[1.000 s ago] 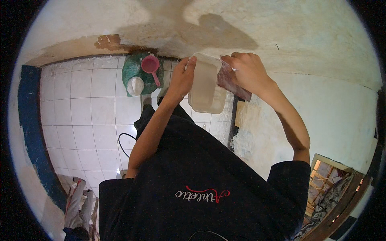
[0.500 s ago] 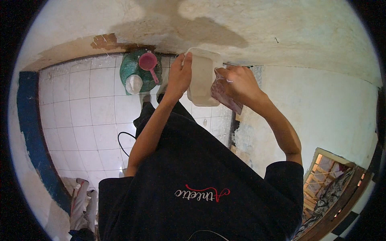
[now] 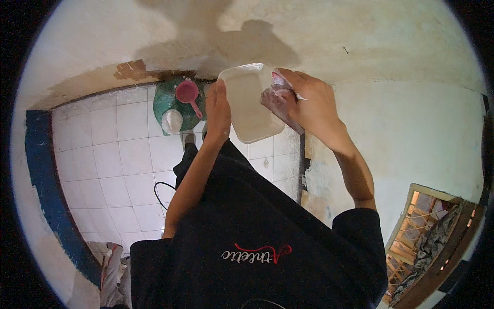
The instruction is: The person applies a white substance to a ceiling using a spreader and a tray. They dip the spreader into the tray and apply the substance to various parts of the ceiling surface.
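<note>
My left hand (image 3: 218,110) grips the left side of a pale, translucent plastic tub (image 3: 257,138). It is held up in front of the wall, its open side facing me. The inside looks milky; I cannot tell how much is in it. Over the tub's right edge is my right hand (image 3: 316,103), its fingers closed on a limp purplish-brown sheet (image 3: 277,104). Whether that sheet is cloth or plastic is not clear. White smears show on the right fingers.
On the white tiled floor (image 3: 123,147), a green sack (image 3: 163,98) lies by the wall. It bears a pink dipper (image 3: 187,91) and a white rounded bundle (image 3: 172,122). A stained cream wall (image 3: 370,62) rises ahead. A window opening (image 3: 419,221) is at lower right.
The tub has shifted a little left and tilted, with my left hand on it. My right hand has turned, and the purplish-brown sheet looks more bunched in its fingers.
</note>
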{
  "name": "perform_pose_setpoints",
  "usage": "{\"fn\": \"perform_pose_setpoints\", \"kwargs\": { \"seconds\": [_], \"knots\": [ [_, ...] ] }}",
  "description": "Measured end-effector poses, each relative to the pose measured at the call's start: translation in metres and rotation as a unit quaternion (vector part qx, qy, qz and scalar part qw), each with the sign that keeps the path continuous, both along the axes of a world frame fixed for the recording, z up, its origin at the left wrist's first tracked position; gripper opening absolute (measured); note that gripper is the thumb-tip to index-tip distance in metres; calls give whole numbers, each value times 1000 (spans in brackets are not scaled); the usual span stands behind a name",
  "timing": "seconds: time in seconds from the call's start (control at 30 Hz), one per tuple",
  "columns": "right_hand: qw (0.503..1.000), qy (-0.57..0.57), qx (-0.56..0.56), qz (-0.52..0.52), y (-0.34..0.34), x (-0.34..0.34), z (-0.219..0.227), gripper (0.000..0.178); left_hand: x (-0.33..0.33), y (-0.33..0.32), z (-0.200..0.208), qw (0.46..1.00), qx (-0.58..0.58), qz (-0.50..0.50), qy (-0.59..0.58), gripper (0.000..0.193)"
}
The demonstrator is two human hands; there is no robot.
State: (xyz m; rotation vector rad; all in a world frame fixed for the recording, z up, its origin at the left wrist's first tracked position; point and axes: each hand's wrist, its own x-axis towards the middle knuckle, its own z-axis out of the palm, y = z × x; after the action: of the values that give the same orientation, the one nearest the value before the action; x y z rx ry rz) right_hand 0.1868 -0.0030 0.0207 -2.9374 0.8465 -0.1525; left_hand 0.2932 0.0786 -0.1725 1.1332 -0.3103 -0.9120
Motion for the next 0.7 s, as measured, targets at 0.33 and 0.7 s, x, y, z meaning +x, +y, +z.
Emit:
{"fn": "perform_pose_setpoints", "kwargs": {
  "seconds": [0.33, 0.7],
  "knots": [
    [972, -219, 49, -73, 22, -10, 12, 35, -16, 9, 16, 952, -139, 25, 273, 72],
    [927, -361, -102, 29, 55, 12, -94, 40, -28, 14, 4, 947, -183, 117, 236, 71]
  ]
}}
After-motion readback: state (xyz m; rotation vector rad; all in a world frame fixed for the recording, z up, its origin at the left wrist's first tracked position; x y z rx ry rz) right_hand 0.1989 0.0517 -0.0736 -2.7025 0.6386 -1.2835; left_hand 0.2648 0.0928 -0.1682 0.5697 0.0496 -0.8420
